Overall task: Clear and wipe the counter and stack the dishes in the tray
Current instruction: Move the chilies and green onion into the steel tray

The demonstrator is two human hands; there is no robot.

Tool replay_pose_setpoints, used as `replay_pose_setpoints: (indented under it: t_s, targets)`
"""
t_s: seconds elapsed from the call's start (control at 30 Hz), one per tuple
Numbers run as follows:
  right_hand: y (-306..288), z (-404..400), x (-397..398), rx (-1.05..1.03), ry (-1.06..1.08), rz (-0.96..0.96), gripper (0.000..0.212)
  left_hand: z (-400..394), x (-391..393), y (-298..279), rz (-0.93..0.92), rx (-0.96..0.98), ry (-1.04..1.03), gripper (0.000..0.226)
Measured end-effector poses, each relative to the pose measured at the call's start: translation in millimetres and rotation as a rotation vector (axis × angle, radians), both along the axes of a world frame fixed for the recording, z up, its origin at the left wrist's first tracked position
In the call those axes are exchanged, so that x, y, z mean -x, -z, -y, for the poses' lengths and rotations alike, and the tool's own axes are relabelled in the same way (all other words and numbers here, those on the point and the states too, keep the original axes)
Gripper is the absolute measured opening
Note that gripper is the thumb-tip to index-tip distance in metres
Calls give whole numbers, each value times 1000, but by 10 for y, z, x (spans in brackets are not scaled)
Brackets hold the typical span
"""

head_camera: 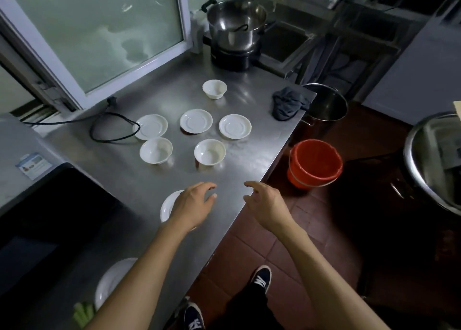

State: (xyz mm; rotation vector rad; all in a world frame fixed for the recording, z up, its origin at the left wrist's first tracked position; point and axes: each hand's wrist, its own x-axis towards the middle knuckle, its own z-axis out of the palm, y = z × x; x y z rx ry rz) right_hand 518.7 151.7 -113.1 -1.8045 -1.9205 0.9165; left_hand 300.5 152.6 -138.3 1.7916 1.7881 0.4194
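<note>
Sitting on the steel worktop (249,160) are three white saucers (196,120) in a row, two white bowls (209,152) just in front of them and a third bowl (214,89) farther back. A crumpled grey cloth (287,103) lies near the right edge. Nearer, the left hand (193,206) hovers over another saucer (167,206), fingers loosely curled and empty; the right hand (265,201) hangs past the edge, likewise relaxed and holding nothing. A red bucket (314,163) stands on the floor.
</note>
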Motion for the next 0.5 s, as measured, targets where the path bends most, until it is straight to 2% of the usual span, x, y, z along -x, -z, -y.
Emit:
replay_pose_setpoints:
  t_s: [0.23, 0.5]
  targets:
    - [78, -646, -453, 29, -102, -8, 40, -398, -367, 5, -65, -15, -98, 33]
    - [262, -1132, -453, 44, -254, 3, 39, -657, -326, 141, -63, -30, -211, 35]
